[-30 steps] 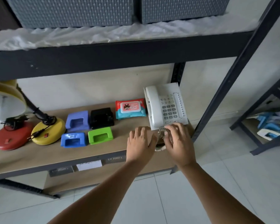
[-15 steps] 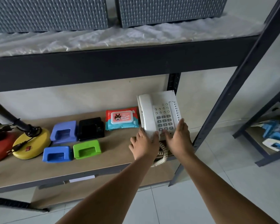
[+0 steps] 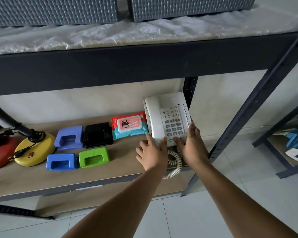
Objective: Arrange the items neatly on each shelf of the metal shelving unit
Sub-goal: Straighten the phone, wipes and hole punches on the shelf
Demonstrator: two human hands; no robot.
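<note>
Now the white telephone (image 3: 167, 117) stands further back than a second ago, at the far right of the wooden shelf (image 3: 33, 179) just beside the wipes pack (image 3: 129, 125), with the left hand (image 3: 151, 154) and right hand (image 3: 193, 146) both flat-fingered against its near edge, so only its coiled cord (image 3: 175, 159) seems still untidy.

We reach both bare forearms forward and up from the lower frame. Our left hand (image 3: 150, 152) lies palm down, fingers loosely spread, index fingertip extended. Our right hand (image 3: 193, 145) lies flat, fingers together, just beside the left.
</note>
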